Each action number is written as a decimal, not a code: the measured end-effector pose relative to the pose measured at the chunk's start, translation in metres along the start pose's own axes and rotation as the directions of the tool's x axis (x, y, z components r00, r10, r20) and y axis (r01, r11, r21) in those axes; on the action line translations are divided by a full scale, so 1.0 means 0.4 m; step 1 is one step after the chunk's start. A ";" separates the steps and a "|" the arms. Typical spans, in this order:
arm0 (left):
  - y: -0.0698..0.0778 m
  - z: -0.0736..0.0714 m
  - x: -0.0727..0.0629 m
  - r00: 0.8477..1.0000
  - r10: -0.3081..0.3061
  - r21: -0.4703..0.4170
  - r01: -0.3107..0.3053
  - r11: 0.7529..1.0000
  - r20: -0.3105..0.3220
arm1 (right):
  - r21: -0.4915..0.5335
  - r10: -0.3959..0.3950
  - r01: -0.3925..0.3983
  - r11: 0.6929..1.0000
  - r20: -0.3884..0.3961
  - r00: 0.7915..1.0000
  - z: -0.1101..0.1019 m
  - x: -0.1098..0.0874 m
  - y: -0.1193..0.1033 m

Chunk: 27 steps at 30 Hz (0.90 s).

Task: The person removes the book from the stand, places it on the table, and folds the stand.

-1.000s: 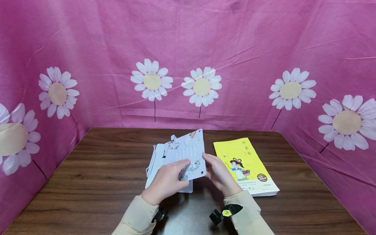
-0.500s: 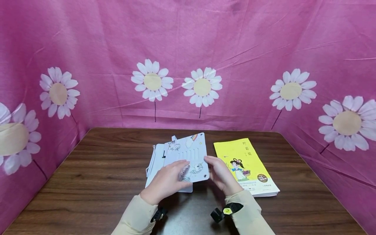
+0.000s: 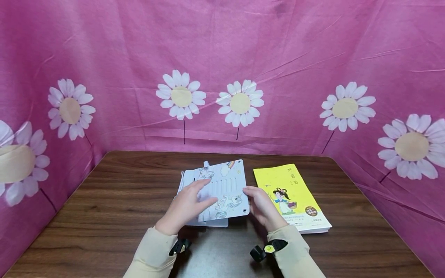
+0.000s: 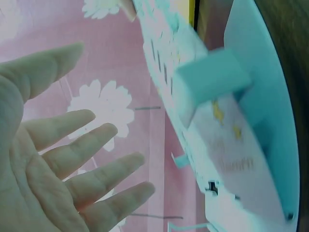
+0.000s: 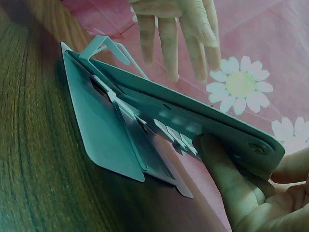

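A folding metal book stand (image 3: 226, 185) with a unicorn print is on the table, its printed panel tilted up over a pale base plate (image 3: 217, 222). My right hand (image 3: 262, 206) pinches the panel's right edge, thumb on one face and fingers on the other, as the right wrist view shows. Spread fingers mark my left hand (image 3: 185, 202), which holds nothing and is apart from the panel in the left wrist view. A bent page clip (image 4: 212, 77) sticks out from the panel there. Underneath, a wire support (image 5: 128, 125) shows in the right wrist view.
A yellow picture-covered book (image 3: 286, 193) lies to the right of the stand, close behind my right hand. The brown wooden table (image 3: 114, 216) ends at a pink cloth (image 3: 208, 46) printed with daisies, which hangs behind and along both sides.
My left hand has lifted off the panel and moved left, its fingers spreading. The panel has come down slightly toward the right, with my right hand still pinching its edge.
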<state>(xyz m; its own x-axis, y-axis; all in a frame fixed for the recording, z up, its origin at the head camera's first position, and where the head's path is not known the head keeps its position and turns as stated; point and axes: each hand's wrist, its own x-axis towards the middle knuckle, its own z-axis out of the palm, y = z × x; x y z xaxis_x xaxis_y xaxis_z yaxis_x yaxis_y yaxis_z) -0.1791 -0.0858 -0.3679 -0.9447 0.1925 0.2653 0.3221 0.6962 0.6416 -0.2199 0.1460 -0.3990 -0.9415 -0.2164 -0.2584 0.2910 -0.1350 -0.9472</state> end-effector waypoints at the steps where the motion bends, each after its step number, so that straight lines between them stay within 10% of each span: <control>1: -0.005 -0.004 0.002 1.000 -0.010 0.002 0.010 1.000 -0.007 | -0.004 0.002 -0.002 1.000 -0.005 1.000 -0.001 0.001 0.001; 27: -0.125 -0.045 0.018 0.961 -0.274 -0.105 0.277 0.955 0.039 | -0.078 0.119 -0.131 0.988 -0.136 0.983 -0.019 0.024 0.030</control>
<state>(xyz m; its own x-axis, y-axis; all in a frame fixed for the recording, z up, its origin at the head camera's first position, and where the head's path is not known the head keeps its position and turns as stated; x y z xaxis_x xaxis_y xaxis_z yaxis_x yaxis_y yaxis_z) -0.2009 -0.1317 -0.3850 -0.9985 0.0216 0.0509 0.0528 0.6457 0.7618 -0.2267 0.1497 -0.4141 -0.9144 -0.0970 -0.3930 0.3974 -0.0298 -0.9172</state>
